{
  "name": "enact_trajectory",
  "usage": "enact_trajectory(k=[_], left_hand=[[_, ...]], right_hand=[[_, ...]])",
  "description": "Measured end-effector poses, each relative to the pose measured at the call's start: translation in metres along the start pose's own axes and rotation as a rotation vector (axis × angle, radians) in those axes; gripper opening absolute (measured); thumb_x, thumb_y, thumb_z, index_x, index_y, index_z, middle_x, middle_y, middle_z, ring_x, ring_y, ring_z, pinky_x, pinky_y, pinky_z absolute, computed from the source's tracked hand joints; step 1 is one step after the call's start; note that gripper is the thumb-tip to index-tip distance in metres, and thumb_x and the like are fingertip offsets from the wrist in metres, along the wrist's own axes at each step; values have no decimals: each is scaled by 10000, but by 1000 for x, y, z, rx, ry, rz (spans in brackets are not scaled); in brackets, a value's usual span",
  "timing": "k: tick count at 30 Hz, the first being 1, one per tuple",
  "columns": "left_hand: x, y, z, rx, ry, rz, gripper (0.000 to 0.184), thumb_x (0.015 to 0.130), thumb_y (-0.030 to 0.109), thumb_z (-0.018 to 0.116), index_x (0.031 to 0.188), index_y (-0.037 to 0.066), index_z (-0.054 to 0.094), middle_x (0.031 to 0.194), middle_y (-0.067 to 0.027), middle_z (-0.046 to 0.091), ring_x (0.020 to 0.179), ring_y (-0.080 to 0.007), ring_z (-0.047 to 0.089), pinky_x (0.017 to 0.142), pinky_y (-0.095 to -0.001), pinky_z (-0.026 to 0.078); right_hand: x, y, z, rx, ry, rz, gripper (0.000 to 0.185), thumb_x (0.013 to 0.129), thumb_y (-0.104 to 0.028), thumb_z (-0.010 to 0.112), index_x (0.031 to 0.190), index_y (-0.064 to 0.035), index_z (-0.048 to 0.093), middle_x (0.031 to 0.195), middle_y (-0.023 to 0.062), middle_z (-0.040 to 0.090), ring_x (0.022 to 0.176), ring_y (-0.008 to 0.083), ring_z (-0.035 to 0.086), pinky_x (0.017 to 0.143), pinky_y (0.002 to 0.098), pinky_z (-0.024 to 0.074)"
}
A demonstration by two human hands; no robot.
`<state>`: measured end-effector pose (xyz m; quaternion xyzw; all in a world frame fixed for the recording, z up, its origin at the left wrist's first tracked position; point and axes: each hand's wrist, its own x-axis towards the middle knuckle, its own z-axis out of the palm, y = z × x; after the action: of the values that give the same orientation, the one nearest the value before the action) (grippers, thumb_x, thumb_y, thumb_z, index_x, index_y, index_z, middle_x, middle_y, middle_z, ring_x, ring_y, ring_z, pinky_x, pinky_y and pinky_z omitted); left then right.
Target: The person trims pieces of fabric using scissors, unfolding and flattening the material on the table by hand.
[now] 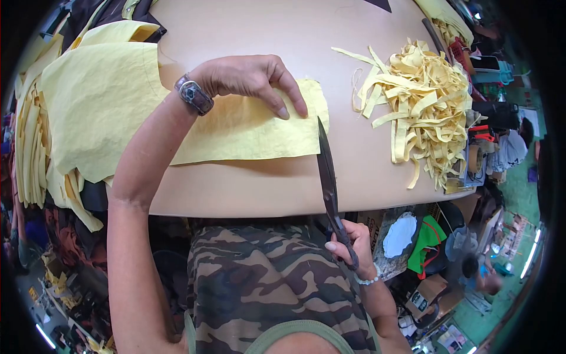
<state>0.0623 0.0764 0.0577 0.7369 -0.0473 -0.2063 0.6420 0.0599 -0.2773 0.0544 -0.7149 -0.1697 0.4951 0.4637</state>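
Yellow fabric (247,133) lies flat on the tan table, its narrow end toward the right. My left hand (259,85), with a watch at the wrist, arches over this end; thumb and forefinger touch the cloth with a gap between them, and the other fingers are partly hidden. Near the table's front edge my right hand (355,246) is closed round the handles of large dark scissors (328,183). Their blades point away from me, with the tips at the fabric's right end. A narrow part of the cloth shows right of the blades, joined at the top.
A heap of yellow strips (427,106) lies on the table's right side. Stacked yellow pieces (32,147) cover the left side, with dark cloth behind. The table's front edge (265,212) runs before my body. Tools and a tray stand at the right edge.
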Motion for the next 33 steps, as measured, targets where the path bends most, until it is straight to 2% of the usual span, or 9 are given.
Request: enact_trajectory(k=[12, 21, 24, 33], left_hand=[[-6, -1, 6, 4, 16, 22, 289, 700, 35, 690, 987, 15, 657, 894, -61, 668, 780, -84, 587, 755, -194, 455], [-8, 0, 6, 36, 24, 11, 286, 704, 32, 689, 987, 9, 654, 915, -71, 667, 823, -91, 597, 796, -201, 454], [-8, 1, 6, 34, 21, 34, 301, 701, 31, 692, 997, 5, 647, 934, -76, 663, 840, -95, 597, 810, -207, 453], [-7, 9, 12, 31, -28, 38, 306, 703, -8, 663, 1007, -14, 636, 950, -70, 651, 847, -101, 585, 818, -206, 447]], right_hand=[[7, -1, 7, -22, 2, -19, 279, 707, -155, 725, 587, -48, 497, 459, -34, 466, 432, 31, 426, 413, 189, 323], [5, 6, 9, -67, 33, -19, 301, 699, -166, 737, 577, -48, 489, 460, -38, 441, 435, 30, 388, 413, 194, 299], [6, 4, 5, -57, -13, -91, 306, 685, -174, 737, 571, -49, 483, 472, -39, 440, 443, 30, 382, 422, 188, 290], [20, -3, 13, 94, -30, -88, 319, 661, -246, 746, 661, -42, 501, 522, -56, 428, 475, 28, 366, 437, 184, 274]])
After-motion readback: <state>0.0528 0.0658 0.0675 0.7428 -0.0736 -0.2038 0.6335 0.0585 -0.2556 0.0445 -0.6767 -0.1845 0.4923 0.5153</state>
